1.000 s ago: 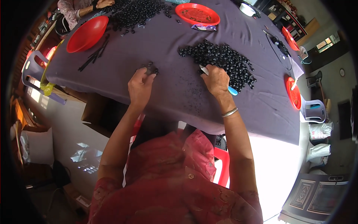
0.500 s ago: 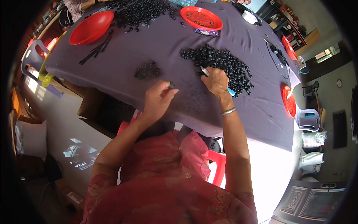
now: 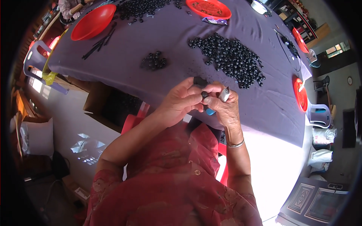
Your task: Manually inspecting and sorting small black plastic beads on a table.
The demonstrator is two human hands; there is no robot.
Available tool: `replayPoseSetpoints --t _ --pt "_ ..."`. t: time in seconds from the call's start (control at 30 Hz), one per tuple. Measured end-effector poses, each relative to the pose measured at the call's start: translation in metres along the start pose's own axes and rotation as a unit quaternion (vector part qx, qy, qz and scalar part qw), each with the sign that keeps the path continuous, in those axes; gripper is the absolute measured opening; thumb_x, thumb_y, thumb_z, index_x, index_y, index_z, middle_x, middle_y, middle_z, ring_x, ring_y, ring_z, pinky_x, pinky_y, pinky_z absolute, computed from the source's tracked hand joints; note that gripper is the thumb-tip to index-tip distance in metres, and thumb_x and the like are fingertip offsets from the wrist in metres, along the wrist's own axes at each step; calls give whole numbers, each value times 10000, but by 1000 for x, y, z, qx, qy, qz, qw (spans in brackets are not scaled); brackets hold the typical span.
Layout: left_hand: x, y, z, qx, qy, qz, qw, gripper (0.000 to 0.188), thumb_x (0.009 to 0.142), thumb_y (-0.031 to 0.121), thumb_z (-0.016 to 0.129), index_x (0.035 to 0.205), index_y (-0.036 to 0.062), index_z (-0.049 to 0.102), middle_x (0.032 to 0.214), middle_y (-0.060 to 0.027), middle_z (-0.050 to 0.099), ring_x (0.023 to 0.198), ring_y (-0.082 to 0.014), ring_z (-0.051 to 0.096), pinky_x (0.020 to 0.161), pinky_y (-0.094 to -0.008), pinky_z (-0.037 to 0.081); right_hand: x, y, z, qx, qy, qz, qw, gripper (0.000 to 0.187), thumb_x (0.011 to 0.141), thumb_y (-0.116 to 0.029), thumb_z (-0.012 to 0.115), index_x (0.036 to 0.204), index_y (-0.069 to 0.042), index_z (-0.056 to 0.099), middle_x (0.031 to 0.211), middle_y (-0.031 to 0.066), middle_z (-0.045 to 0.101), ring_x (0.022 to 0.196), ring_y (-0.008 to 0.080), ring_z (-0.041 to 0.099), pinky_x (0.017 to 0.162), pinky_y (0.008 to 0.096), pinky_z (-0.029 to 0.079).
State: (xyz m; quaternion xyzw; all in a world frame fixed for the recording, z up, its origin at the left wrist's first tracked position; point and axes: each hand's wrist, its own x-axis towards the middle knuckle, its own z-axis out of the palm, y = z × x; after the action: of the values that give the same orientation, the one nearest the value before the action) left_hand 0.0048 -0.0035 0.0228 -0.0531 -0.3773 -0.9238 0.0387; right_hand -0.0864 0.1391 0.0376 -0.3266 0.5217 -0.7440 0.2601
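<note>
My left hand (image 3: 179,101) and my right hand (image 3: 226,110) meet in front of my chest, above the near table edge. Between their fingertips is a small round black part (image 3: 204,94), pinched from both sides. A small knife is tucked in my right hand, its pale blade (image 3: 224,94) pointing up and its blue handle (image 3: 210,112) showing below the fingers. Something dark (image 3: 200,81) covers a fingertip of my left hand. Beyond my hands lies a large pile of similar black parts (image 3: 235,60), with a smaller cluster (image 3: 154,61) to its left.
A dark purple cloth (image 3: 124,71) covers the table. A red basin (image 3: 93,22), black strips (image 3: 100,42) and a red tray (image 3: 209,8) lie farther off. Another person's arm (image 3: 77,7) shows at the far left. An open cardboard box (image 3: 102,101) stands below the left edge.
My right hand has come back from the large pile to my left hand, bringing a black part. My left hand has moved right. The view has shifted slightly.
</note>
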Motion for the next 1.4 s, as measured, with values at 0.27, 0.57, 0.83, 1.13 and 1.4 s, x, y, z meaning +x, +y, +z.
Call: replayPoseSetpoints --t 0.27,0.57,0.83,1.13,1.4 --pt "-1 -4 -5 10 -4 5 1000 283 882 21 567 1151 57 486 976 -40 601 854 -112 561 747 -264 471 -5 -1 0 -96 -12 -54 994 206 731 69 717 921 6 667 796 13 566 665 97 561 620 231 493" --pt "0 -2 -23 92 -19 6 996 313 873 49 617 1161 46 494 957 -19 591 876 -103 568 755 -260 484 -4 -10 7 -175 -17 -51 983 197 704 3 763 880 -34 685 740 -26 533 644 57 452 579 206 376" --pt "0 -10 -15 -13 -4 -51 999 248 899 55 575 1135 71 497 954 -17 590 863 -94 572 726 -256 483 -6 -3 3 -144 -7 -58 988 233 692 30 766 897 -34 676 738 -27 524 658 56 460 582 207 390" --pt "-1 -19 -10 -90 -39 -37 994 228 900 93 581 1113 83 499 1001 -20 589 901 -100 584 771 -244 476 -11 -9 4 -182 1 -67 981 258 698 93 734 911 -31 658 760 -25 517 680 55 479 621 211 442" --pt "-1 -13 -24 -49 -26 -51 997 232 901 121 592 1103 81 485 971 -32 590 902 -106 582 789 -270 487 -8 -3 10 -22 -9 34 999 106 791 -5 708 879 2 649 770 14 592 659 77 551 621 232 476"
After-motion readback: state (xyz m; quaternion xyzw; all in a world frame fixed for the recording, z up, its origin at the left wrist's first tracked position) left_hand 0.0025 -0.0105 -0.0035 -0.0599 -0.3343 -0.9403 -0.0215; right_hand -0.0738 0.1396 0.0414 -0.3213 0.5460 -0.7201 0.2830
